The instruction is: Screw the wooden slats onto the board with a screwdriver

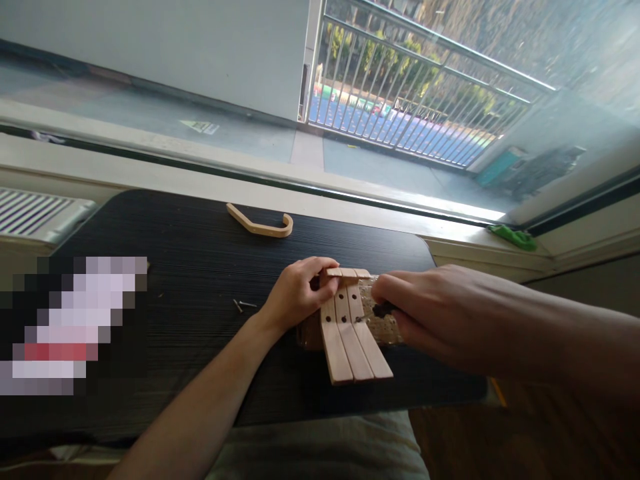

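Three pale wooden slats [353, 353] lie side by side in a bent, curved shape, with dark holes across them. My left hand [303, 293] is closed on their upper left edge, thumb and fingers gripping the wood. In my closed right hand [400, 300] is a screwdriver [384, 309] with a dark handle; its thin shaft points at a hole in the right slat. My fingers cover much of the handle. Beneath the slats rests a brown block [385, 327] with a shiny, clear-looking wrap, partly hidden by my right hand.
Two loose screws [245, 305] lie on the black table [190, 267] left of my left hand. A hook-shaped wooden piece [265, 230] sits near the far edge. A blurred-out item [75, 320] is at left. Beyond the table are a window ledge and a green cloth [513, 236].
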A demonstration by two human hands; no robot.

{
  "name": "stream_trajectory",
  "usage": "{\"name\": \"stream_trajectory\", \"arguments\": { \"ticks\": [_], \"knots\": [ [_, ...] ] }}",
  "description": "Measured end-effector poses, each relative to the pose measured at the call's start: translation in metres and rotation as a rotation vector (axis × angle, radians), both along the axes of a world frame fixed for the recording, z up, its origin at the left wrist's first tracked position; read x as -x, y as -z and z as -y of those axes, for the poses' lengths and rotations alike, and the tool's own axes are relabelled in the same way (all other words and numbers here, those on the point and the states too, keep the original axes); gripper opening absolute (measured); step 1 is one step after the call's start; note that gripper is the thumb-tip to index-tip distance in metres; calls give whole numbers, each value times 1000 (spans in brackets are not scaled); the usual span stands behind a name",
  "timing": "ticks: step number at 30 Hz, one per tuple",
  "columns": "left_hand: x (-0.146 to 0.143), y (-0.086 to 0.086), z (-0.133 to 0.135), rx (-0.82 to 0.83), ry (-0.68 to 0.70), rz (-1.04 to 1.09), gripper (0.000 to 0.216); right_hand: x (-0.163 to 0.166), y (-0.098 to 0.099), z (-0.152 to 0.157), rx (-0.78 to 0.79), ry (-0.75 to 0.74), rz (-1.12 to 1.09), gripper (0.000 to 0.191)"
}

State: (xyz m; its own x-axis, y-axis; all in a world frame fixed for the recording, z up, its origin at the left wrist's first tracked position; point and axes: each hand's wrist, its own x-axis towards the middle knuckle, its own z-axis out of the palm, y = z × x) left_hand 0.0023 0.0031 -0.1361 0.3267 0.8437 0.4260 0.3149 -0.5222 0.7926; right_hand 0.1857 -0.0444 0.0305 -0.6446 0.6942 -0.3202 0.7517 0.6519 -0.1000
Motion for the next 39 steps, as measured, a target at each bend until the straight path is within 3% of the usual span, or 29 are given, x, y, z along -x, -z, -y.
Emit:
{"name": "stream_trajectory", "arguments": {
  "ticks": [6, 39],
  "knots": [
    [0, -1, 0, -6, 3, 2, 18, 3, -4, -3, 93, 10, -33, 11],
    [0, 1, -1, -9, 3, 0, 19, -5, 1, -4, -72, -35, 10, 8]
  ]
}}
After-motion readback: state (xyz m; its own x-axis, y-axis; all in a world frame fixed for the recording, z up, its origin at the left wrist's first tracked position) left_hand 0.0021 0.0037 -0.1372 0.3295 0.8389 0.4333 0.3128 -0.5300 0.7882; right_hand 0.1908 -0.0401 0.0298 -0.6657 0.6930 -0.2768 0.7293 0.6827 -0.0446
